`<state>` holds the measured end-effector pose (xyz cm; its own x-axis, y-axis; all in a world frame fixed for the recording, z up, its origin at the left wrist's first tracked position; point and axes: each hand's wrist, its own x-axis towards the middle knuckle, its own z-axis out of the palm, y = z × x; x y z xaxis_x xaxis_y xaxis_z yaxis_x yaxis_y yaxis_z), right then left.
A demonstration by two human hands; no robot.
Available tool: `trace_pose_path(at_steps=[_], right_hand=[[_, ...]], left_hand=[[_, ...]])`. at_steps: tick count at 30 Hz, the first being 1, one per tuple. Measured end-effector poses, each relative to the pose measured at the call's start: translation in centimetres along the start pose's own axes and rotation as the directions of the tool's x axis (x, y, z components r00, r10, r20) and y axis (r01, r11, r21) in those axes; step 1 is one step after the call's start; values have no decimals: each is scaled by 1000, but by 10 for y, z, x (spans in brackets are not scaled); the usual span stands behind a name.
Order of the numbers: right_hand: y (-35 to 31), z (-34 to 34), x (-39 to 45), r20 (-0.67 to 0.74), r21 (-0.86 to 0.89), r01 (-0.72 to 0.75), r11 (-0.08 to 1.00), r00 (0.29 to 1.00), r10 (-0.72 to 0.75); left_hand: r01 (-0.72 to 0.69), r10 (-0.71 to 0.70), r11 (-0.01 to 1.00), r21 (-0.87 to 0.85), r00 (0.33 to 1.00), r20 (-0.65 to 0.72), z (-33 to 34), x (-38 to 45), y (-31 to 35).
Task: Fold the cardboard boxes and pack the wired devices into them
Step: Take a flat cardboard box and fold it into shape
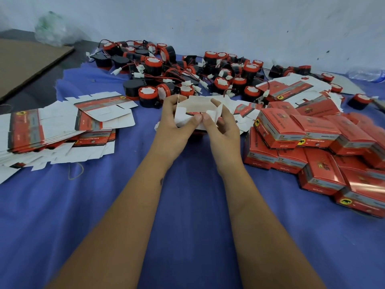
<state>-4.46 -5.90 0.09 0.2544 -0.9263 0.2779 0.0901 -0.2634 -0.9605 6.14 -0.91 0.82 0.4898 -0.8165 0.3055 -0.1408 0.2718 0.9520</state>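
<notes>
My left hand [177,119] and my right hand [220,126] hold a half-formed cardboard box [196,106] between them above the blue cloth, its white inside facing me and its flaps standing open. Both thumbs meet on its near edge. A heap of black and red wired devices [187,74] lies just beyond the box. Flat unfolded boxes [62,130] are stacked to the left. Several closed red boxes [312,147] are piled on the right.
A blue cloth [187,205] covers the work surface. More flat boxes [295,88] lie at the back right. A brown cardboard sheet [27,59] and a clear plastic bag [50,30] sit at the far left by the wall. A yellow rubber band [76,172] lies on the cloth.
</notes>
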Motion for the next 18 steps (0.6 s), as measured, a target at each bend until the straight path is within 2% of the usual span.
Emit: trace_pose_path(at_steps=[4, 7, 10, 12, 15, 18], right_hand=[[0, 0, 0, -49, -9, 9, 1000, 999, -9], [1, 0, -1, -65, -42, 59, 997, 996, -62], [3, -2, 0, -40, -105, 92, 990, 995, -96], [3, -1, 0, -28, -131, 74, 989, 997, -78], [2, 1, -2, -75, -124, 70, 990, 994, -79], [1, 1, 0, -124, -94, 36, 995, 991, -48]], left_hand=[[-30, 26, 999, -33, 991, -130, 7, -5, -3], [-22, 13, 997, -75, 994, -108, 11, -7, -4], [28, -45, 955, -296, 998, -51, 9, -10, -5], [41, -58, 929, -367, 998, -36, 5, -10, -7], [-15, 14, 967, -254, 1000, -8, 5, -12, -6], [-182, 183, 983, -32, 982, 55, 9, -16, -4]])
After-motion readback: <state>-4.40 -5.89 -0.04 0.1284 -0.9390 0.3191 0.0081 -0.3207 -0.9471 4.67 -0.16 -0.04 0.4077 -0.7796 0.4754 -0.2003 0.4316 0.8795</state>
